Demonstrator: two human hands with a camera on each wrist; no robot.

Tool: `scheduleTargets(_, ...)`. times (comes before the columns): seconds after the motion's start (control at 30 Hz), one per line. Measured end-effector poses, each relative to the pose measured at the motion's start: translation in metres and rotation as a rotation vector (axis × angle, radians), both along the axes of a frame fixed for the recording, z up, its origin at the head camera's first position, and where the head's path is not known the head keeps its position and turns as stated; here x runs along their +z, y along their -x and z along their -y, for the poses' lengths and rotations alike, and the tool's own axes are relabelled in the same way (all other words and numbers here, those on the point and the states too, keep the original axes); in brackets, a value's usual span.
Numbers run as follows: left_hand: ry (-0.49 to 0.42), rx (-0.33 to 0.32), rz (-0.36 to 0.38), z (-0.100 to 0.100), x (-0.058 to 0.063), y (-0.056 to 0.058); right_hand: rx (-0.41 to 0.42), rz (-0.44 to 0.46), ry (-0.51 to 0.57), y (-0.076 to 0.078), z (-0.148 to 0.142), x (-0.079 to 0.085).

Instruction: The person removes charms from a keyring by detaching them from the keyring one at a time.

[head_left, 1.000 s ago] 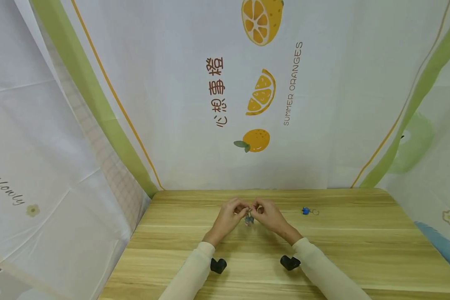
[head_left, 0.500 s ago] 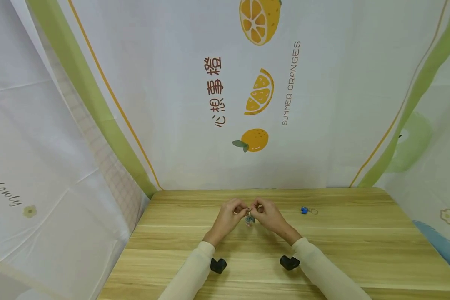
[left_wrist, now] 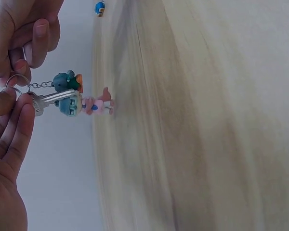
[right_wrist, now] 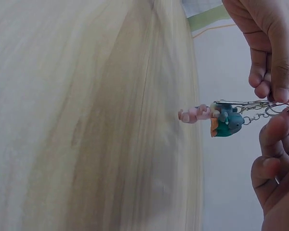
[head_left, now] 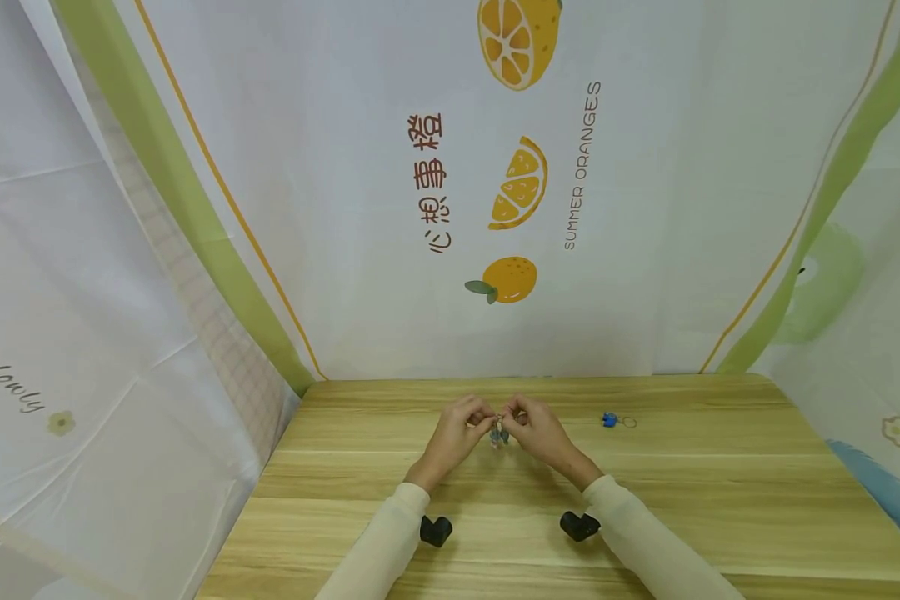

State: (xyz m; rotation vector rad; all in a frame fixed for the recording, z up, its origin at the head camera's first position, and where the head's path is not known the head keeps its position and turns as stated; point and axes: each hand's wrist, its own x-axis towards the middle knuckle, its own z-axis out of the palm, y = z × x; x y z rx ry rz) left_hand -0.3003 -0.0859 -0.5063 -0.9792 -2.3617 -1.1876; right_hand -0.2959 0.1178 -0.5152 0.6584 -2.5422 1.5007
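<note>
Both hands meet above the table, with a bunch of key and charms hanging between them. My left hand (head_left: 453, 437) pinches a metal key ring at the head of a silver key (left_wrist: 52, 97). Opposite it, my right hand (head_left: 543, 435) pinches the other side of the key ring (left_wrist: 18, 77) between thumb and fingertips. A teal and orange figure charm (left_wrist: 66, 82) dangles on a short chain. Beside it hangs a pink figure charm (left_wrist: 89, 105) with a light blue head. How the ring's coils lie under the fingertips is hidden.
A blue figure keychain (head_left: 610, 420) with its own ring lies on the wooden table (head_left: 690, 508), to the right of the hands. White printed cloth (head_left: 390, 325) hangs behind the table's far edge. Black wrist mounts (head_left: 437, 531) sit under both forearms.
The hands stay in place, still pinching the ring. The hanging charms and key have swung and turned slightly. The head view has shifted a little.
</note>
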Motion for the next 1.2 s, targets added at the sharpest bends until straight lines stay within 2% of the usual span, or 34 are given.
scheduleTargets(0.17, -0.017, 0.005, -0.005, -0.0002, -0.0011, -0.0018, -0.016, 0.018, 0.009, -0.0021, -0.0019, 0.0002)
scheduleTargets(0.3, -0.027, 0.0, 0.018, -0.0005, -0.0011, -0.0034, -0.03, 0.029, 0.017, -0.0016, -0.0047, -0.0004)
scheduleTargets(0.37, -0.027, -0.005, 0.04, -0.0007, -0.0009, -0.0037, -0.007, 0.019, 0.021, -0.0001, -0.0064, -0.0014)
scheduleTargets(0.53, -0.028, -0.003, 0.073, -0.001, -0.0006, -0.0035, 0.11, -0.017, 0.03, 0.0042, -0.009, -0.0052)
scheduleTargets(0.63, -0.026, -0.004, 0.073, -0.0007, -0.0008, -0.0036, 0.131, -0.012, 0.039, 0.0048, -0.0098, -0.0068)
scheduleTargets(0.87, -0.016, -0.02, 0.05, 0.0, -0.0016, -0.0044, 0.103, 0.006, 0.056, 0.0045, -0.0096, -0.0082)
scheduleTargets(1.2, 0.007, -0.007, 0.095, -0.0018, 0.0015, -0.0065, 0.021, 0.025, 0.051, 0.0018, -0.0087, -0.0069)
